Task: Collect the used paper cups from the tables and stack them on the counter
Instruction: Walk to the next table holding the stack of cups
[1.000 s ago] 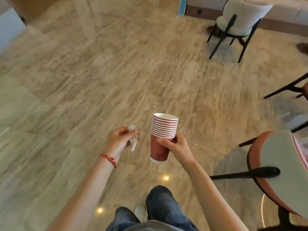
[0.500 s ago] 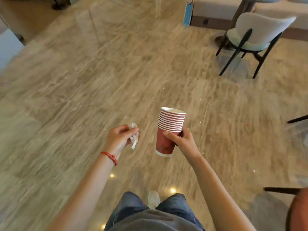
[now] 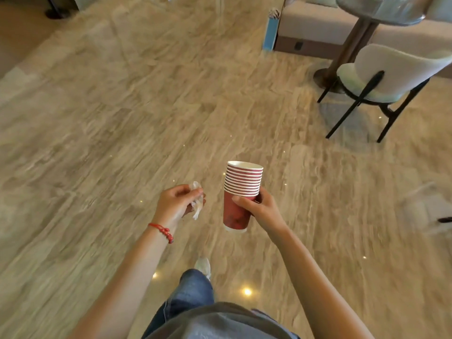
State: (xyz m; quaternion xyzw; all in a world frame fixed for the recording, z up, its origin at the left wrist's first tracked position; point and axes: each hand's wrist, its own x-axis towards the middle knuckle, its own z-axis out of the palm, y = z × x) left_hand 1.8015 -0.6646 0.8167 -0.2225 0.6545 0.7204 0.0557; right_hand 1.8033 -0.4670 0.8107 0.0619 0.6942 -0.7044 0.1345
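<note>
A stack of red paper cups (image 3: pixel 241 194), about eleven white rims nested one in another, is held upright in the air above the floor (image 3: pixel 122 106), in front of the person's body and not resting on any worktop. The right hand (image 3: pixel 259 207) reaches forward with its grip clamped round the lowest cup's side, fingers across the front just under the rims. Just beside it, the left hand (image 3: pixel 177 204), one red cord bracelet (image 3: pixel 162 231) on its wrist, pinches one crumpled white tissue (image 3: pixel 197 199); one white chair (image 3: pixel 389 77) stands far right beside one round table (image 3: pixel 376 11).
</note>
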